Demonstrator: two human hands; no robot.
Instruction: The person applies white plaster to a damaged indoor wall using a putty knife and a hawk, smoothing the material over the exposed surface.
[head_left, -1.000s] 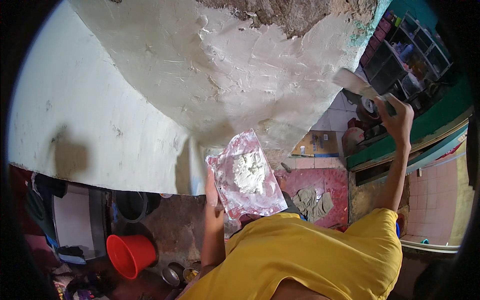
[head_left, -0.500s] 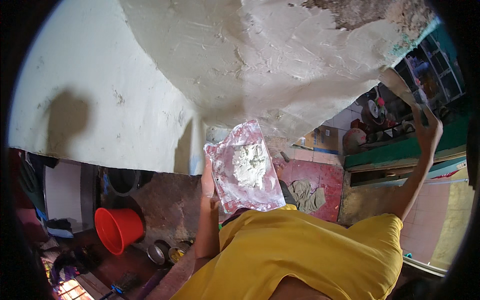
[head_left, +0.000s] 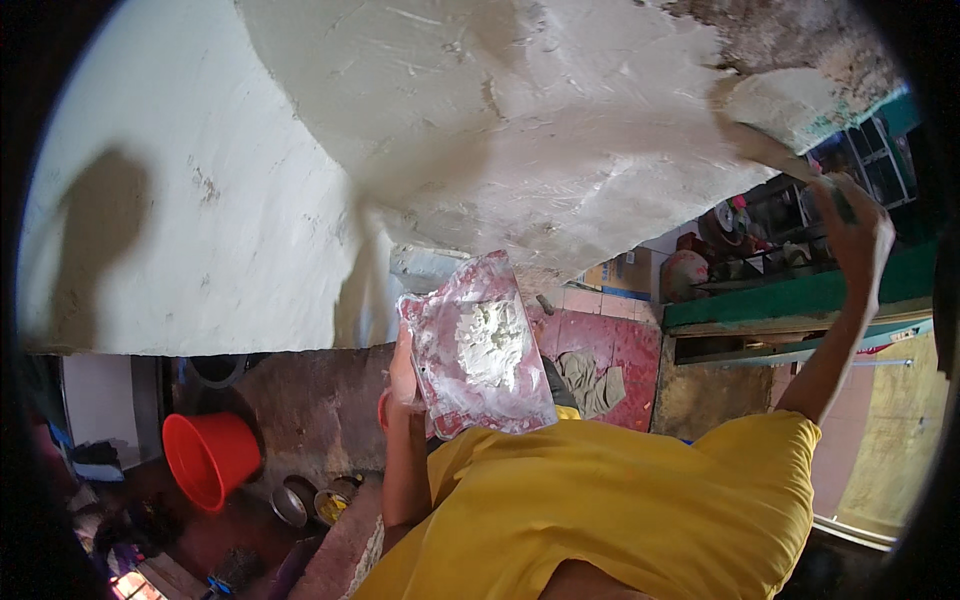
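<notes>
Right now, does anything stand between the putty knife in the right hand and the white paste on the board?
Nothing visible does. The putty knife in the right hand is up by the wall; the white paste lies uncovered on the board in the left hand.

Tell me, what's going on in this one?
A person in a yellow shirt is at a wall with both hands busy. The left hand holds a smeared reddish board carrying a heap of white paste. The right hand grips a scraper, its blade at the wall's right side, though contact is hard to confirm. Pale coating covers much of the wall; a rough brown patch shows at upper right.
</notes>
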